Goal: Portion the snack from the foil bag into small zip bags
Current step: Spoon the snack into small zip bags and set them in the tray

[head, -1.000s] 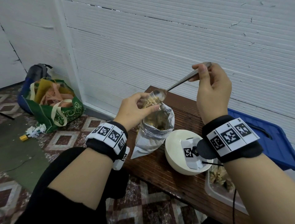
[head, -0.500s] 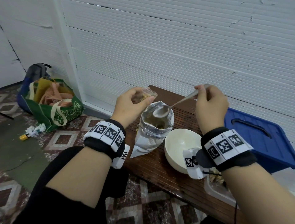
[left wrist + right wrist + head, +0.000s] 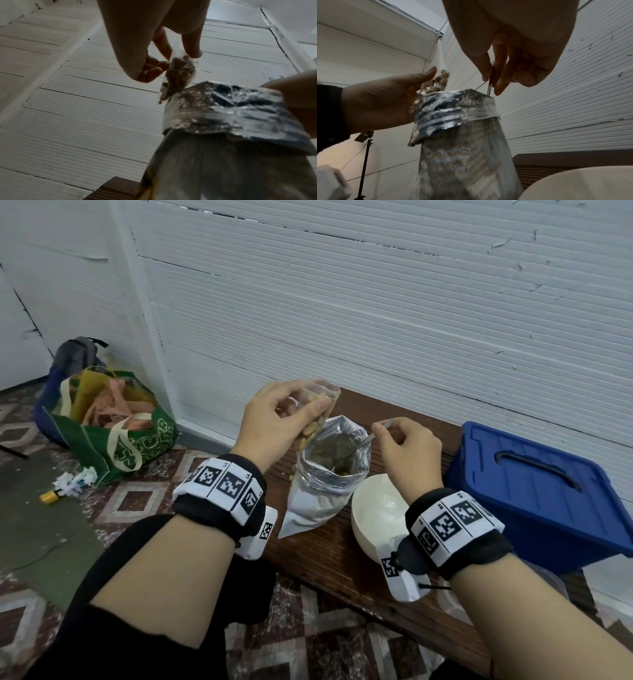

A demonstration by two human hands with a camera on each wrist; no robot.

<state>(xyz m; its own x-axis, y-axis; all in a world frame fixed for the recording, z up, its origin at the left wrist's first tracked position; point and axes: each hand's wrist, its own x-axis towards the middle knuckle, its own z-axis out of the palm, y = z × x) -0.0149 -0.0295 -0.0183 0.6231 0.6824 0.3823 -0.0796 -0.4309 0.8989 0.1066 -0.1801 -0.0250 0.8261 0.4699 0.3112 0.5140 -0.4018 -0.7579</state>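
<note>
Bench of dark wood beside white wall

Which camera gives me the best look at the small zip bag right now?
The head view: the small zip bag, held by the left hand, shows its open mouth and the snack inside in good light. The left wrist view shows it dark against the wall, from below. The right wrist view catches it partly behind the foil bag.

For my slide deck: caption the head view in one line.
Left hand holds a part-filled zip bag beside the open foil bag while the right hand dips a spoon inside.
</note>
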